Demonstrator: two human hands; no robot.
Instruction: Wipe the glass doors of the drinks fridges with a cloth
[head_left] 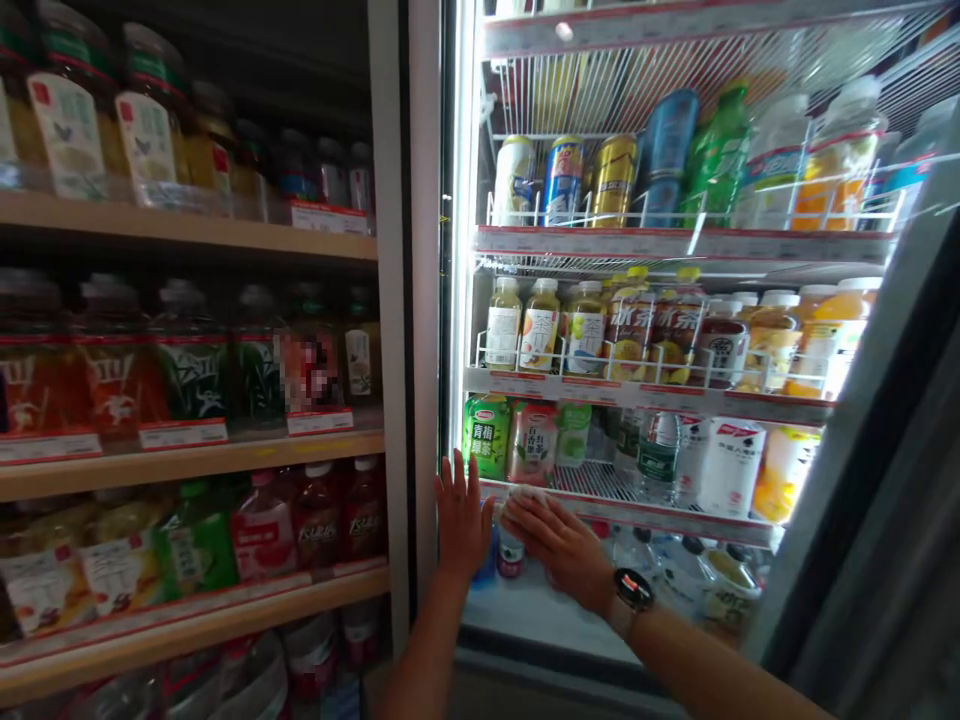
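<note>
Right hand (555, 540) over white cloth (527, 493)

Shelf edge (187, 230) faced in matt, wood-look board, wire rack (540, 100) formed of smooth, white-coated metal, gold can (613, 182) finished in glossy metal, green bottle (721, 160) moulded in shiny translucent plastic, white wad (526, 494) made of matt cloth (paper not ruled out)

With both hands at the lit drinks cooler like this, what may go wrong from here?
1. The white cloth is under the fingers of the right hand, so it might slip loose.
2. The wristwatch could knock a hard surface if the arm swings.
3. The green-labelled drink appears close to the left hand's raised fingers; it might get bumped, though I cannot tell whether glass lies between.
</note>
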